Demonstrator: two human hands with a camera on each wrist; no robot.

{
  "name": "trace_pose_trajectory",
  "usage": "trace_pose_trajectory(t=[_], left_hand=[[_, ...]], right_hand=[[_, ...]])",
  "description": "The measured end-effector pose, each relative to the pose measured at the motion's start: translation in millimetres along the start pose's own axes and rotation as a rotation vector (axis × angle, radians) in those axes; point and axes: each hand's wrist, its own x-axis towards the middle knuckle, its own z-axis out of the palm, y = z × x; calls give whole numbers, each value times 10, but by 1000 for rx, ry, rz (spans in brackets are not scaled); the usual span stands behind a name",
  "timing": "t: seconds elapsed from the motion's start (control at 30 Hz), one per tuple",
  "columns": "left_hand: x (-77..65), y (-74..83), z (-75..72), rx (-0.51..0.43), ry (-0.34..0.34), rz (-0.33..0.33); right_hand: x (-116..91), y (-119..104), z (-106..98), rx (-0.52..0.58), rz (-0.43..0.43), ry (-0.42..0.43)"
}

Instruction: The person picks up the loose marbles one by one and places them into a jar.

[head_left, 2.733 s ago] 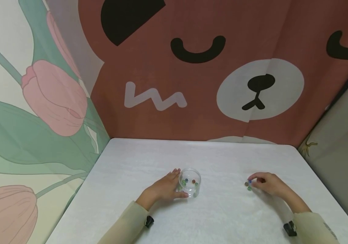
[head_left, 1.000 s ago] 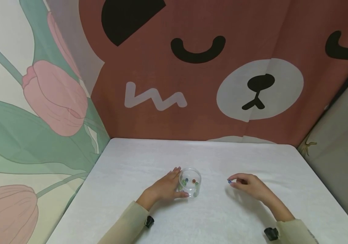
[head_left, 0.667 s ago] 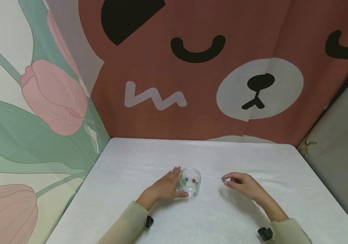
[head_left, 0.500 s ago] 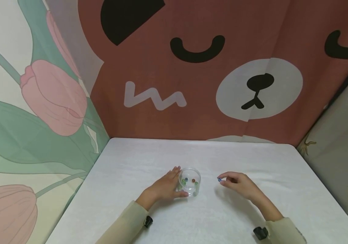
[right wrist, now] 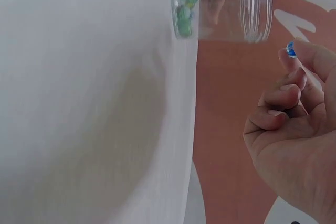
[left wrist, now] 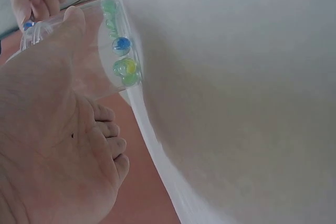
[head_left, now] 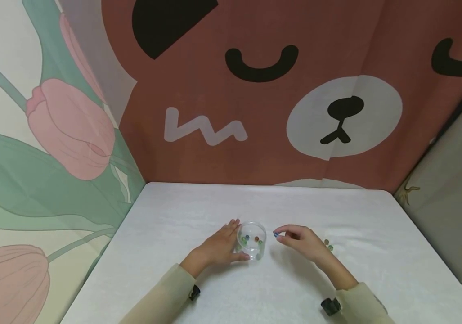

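Note:
A clear plastic jar (head_left: 252, 243) stands open-topped on the white table, with several coloured marbles (left wrist: 123, 66) at its bottom. My left hand (head_left: 218, 247) holds the jar from its left side, the thumb across the front and the fingers spread along the back left. To the jar's right, my right hand (head_left: 301, 243) pinches a blue marble (right wrist: 291, 50) between thumb and index finger. The right wrist view shows this marble apart from the jar, near the level of its rim (right wrist: 265, 6); the other right-hand fingers are curled.
A brown marble (head_left: 326, 242) and a green marble (head_left: 330, 248) lie on the table (head_left: 198, 202) beyond the right wrist. A brown cloth with a bear face (head_left: 344, 121) hangs behind the table, and a tulip-print cloth (head_left: 73, 130) at the left.
My right hand has lifted the blue marble away from the loose marbles and carried it left to near the jar. The left hand and jar have stayed in place.

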Motion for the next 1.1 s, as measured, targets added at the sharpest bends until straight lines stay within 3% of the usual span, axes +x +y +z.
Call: trace_pose_trajectory(t=[0.2,0.53,0.7,1.1], left_hand=[[6,-11,0,40,4,16],[7,-17,-1,131,4,23],[31,-5,20,175,12,48],[0,9,-22,206,-18,15]], right_hand=[[59,-53,143,25,12,-2],[179,-121,346,-7,-73,-17],[203,-112,396,-14,-57,-6],[258,-121,494,21,-70,4]])
